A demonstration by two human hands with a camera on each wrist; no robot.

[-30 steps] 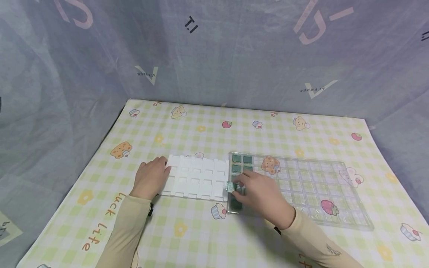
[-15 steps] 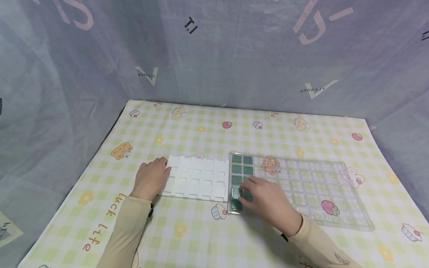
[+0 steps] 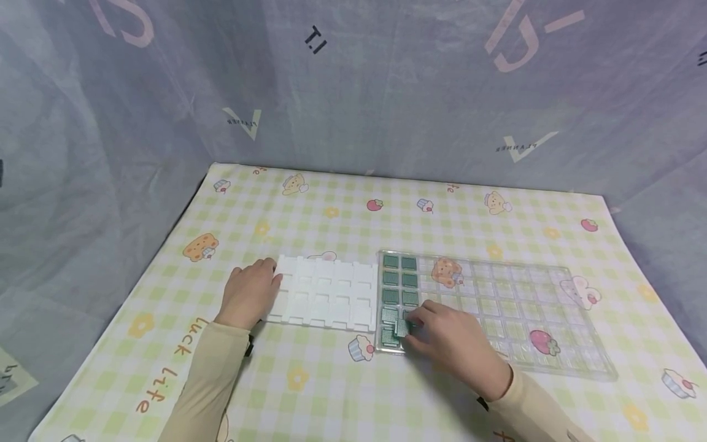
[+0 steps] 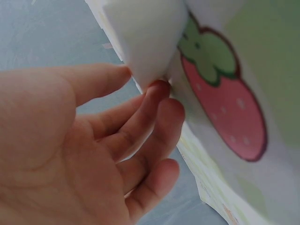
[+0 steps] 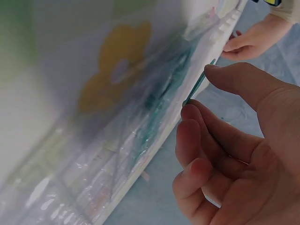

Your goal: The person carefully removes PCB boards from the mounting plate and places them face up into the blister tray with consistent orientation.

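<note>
Thumb and fingers of my left hand (image 3: 250, 294) pinch the left end of a white tray (image 3: 326, 298) with shallow pockets. In the left wrist view, that tray's corner (image 4: 145, 42) sits between thumb and fingertips. My right hand (image 3: 450, 341) pinches a small square green circuit board (image 3: 401, 329) over the near-left part of a clear compartment tray (image 3: 593, 328). The right wrist view shows the board (image 5: 199, 84) edge-on between thumb and fingers. Several similar boards (image 3: 390, 279) lie in the clear tray's two left columns; my right fingers partly cover a cell there.
The two trays lie side by side, nearly touching, on a checked tablecloth (image 3: 309, 393) with printed cakes and strawberries. Grey fabric (image 3: 353, 92) hangs behind the table and at both sides.
My right hand has moved right and nearer, from the clear tray's left edge to near its second column. It holds a board again; whether the same one, I cannot tell. The left hand stays.
</note>
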